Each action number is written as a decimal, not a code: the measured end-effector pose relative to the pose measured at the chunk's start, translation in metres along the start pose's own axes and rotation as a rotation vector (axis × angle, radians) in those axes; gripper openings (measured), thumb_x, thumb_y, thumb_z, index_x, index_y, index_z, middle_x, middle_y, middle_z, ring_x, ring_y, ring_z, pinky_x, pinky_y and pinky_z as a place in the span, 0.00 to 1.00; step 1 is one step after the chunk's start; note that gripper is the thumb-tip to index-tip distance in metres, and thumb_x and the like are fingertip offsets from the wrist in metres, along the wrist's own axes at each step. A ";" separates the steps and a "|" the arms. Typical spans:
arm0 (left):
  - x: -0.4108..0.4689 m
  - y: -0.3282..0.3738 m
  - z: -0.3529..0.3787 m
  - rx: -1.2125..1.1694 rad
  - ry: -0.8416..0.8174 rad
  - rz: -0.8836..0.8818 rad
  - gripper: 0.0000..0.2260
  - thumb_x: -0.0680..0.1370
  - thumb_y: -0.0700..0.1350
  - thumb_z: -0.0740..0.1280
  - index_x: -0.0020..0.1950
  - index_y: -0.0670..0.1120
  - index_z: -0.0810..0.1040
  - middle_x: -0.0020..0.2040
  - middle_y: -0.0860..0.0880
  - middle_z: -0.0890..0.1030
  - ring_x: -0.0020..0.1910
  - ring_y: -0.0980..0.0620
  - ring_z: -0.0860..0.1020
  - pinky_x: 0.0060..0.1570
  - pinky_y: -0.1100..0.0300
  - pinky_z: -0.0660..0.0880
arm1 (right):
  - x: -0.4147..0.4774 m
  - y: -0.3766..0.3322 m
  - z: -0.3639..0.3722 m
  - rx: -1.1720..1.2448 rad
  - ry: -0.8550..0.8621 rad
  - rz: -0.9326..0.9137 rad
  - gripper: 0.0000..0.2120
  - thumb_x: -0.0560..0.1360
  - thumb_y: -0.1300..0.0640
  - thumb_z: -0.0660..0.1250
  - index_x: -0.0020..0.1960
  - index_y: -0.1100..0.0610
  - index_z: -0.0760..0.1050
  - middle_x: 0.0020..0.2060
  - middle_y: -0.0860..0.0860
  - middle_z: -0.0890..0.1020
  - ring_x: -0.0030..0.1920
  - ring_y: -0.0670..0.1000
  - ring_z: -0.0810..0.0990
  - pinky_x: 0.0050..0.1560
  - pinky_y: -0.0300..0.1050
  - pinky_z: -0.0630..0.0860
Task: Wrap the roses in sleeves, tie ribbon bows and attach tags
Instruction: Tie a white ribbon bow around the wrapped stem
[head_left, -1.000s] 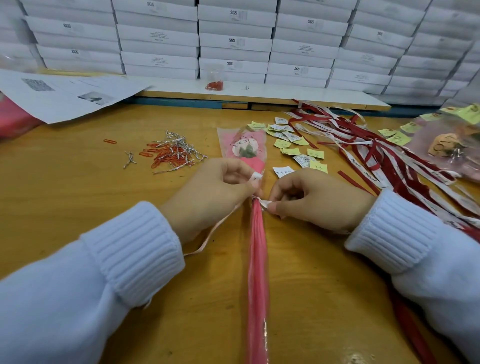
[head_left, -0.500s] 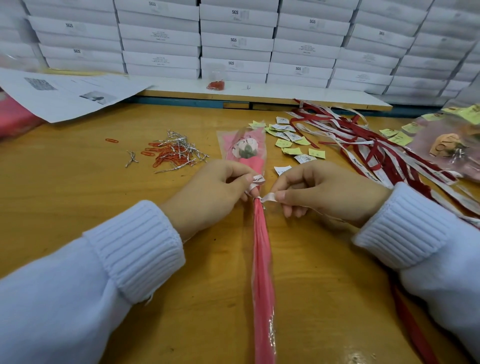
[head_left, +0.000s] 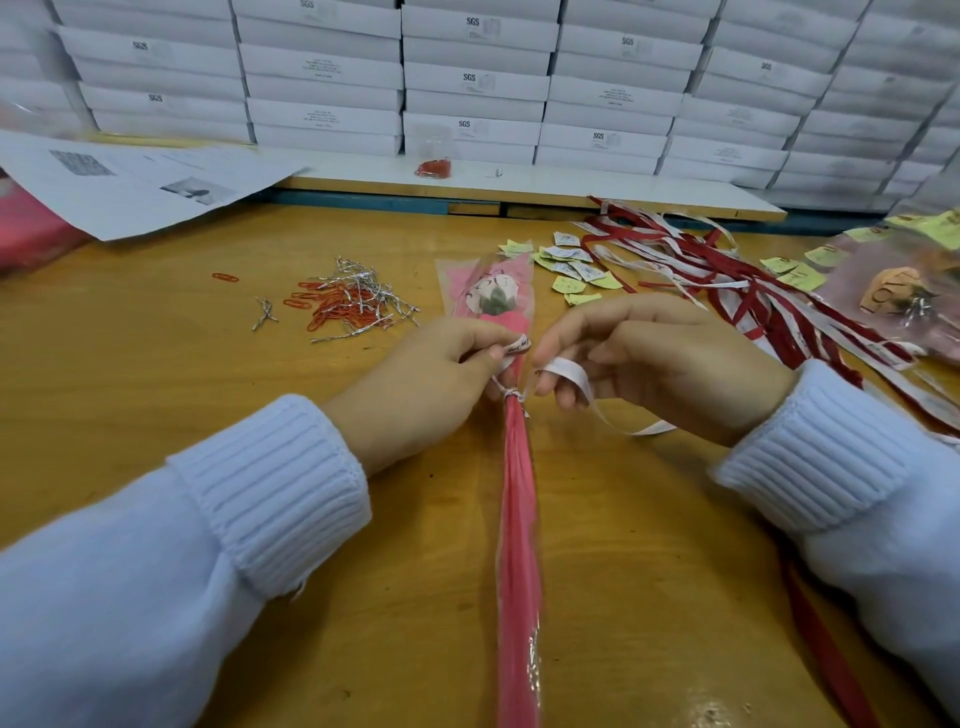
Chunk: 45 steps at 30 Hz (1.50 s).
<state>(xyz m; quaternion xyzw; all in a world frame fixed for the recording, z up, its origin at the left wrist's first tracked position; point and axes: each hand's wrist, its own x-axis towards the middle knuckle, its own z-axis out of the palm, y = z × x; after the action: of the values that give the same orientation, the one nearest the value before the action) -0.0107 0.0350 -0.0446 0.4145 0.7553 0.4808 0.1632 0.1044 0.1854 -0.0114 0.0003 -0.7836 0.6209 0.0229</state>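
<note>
Your wooden table (head_left: 156, 415) carried the following; a sleeved rose (head_left: 511, 519) lay lengthwise at centre, bloom pointing away from you; left of it sat a heap of red paper clips (head_left: 332, 312) mixed with silver twist ties (head_left: 363, 288), with one lone clip (head_left: 225, 277) apart; right of the bloom, yellow and white tags (head_left: 571, 267) were scattered; beside them spread a tangle of red and white ribbons (head_left: 753, 296); a second wrapped rose (head_left: 893, 291) lay far right; printed sheets (head_left: 156, 182) covered the far left.

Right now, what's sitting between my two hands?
In the head view, the sleeved rose lies between the left hand and right hand, its neck bound by the white ribbon that both hands hold.
</note>
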 end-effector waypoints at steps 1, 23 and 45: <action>0.000 0.000 0.000 -0.008 0.006 0.003 0.12 0.81 0.40 0.59 0.58 0.49 0.79 0.34 0.52 0.78 0.30 0.61 0.72 0.36 0.63 0.69 | 0.000 0.000 0.000 -0.026 0.006 -0.014 0.15 0.69 0.65 0.57 0.46 0.62 0.81 0.39 0.57 0.84 0.37 0.51 0.81 0.39 0.39 0.77; 0.003 -0.002 -0.002 -0.083 0.049 0.041 0.04 0.76 0.41 0.68 0.47 0.47 0.73 0.32 0.51 0.83 0.27 0.59 0.77 0.27 0.69 0.69 | 0.004 -0.003 0.011 -0.558 0.163 -0.238 0.05 0.70 0.55 0.70 0.43 0.56 0.81 0.36 0.50 0.84 0.38 0.52 0.81 0.41 0.47 0.79; -0.005 0.005 -0.003 0.143 -0.076 0.325 0.09 0.74 0.38 0.70 0.49 0.52 0.78 0.38 0.54 0.78 0.39 0.59 0.77 0.37 0.72 0.71 | 0.014 0.010 0.017 0.076 0.333 0.204 0.04 0.76 0.68 0.64 0.47 0.61 0.76 0.30 0.55 0.82 0.27 0.47 0.80 0.29 0.36 0.78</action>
<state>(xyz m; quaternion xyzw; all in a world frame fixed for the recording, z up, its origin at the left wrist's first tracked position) -0.0072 0.0299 -0.0398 0.5596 0.7038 0.4299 0.0819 0.0898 0.1720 -0.0248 -0.1808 -0.7410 0.6406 0.0890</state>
